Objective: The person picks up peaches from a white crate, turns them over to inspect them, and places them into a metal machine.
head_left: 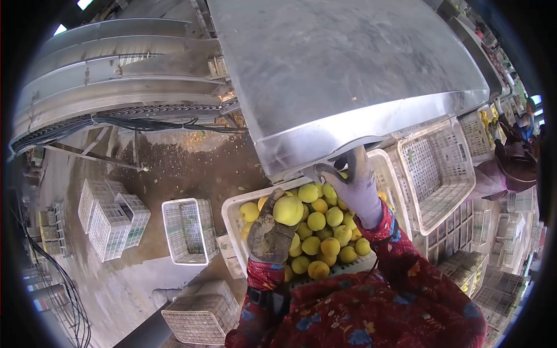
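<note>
A white crate [231, 213] holds many yellow-green round fruits [316, 221] below the edge of a metal table [360, 64]. My left hand [270, 235], in a dirt-stained glove, is over the crate's left side with its fingers closed around a larger pale yellow-green fruit [288, 210]. Over the crate's far right part is my right hand [355, 182], in a greyish-purple glove, close under the table's metal lip. Its thumb and fingers are apart, with part of a fruit visible near them; the metal edge partly hides the fingertips.
An empty white crate [435, 174] lies right of the fruit crate. More crates [110, 220] are on the floor at left, with another [188, 232] nearer. Black cables [156, 123] run along a metal frame. A co-worker [510, 159] is at the far right.
</note>
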{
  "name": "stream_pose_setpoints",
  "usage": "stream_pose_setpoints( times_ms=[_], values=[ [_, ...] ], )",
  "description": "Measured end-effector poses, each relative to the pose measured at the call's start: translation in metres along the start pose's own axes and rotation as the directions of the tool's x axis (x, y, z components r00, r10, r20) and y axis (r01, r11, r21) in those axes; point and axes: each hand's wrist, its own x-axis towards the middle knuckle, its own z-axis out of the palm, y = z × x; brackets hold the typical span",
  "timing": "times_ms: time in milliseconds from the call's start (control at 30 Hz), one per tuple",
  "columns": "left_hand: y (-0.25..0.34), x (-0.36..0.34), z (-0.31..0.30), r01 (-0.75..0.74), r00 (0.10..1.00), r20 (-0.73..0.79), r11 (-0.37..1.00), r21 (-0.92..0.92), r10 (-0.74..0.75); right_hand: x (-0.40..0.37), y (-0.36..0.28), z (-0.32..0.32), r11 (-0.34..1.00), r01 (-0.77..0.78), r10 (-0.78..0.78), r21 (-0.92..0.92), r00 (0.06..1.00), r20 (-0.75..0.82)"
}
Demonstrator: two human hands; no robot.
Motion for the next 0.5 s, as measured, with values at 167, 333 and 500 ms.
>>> stream_pose_setpoints(
  times_ms=[167,333,500],
  values=[
    [-0.012,-0.001,0.006,0.002,0.999,0.047,0.996,0.095,-0.006,-0.052,-0.010,0.008,0.984,0.156,-0.177,0.087,0.926,0.333],
    [-0.030,-0.003,0.012,0.018,1.000,0.012,0.993,0.116,-0.020,-0.070,-0.013,0.024,0.959,0.228,-0.215,-0.169,0.973,0.089],
    [-0.035,0.003,0.010,0.032,0.999,-0.019,0.929,0.368,-0.027,-0.062,-0.012,0.019,0.915,0.318,-0.334,-0.248,0.942,-0.024]
  ],
)
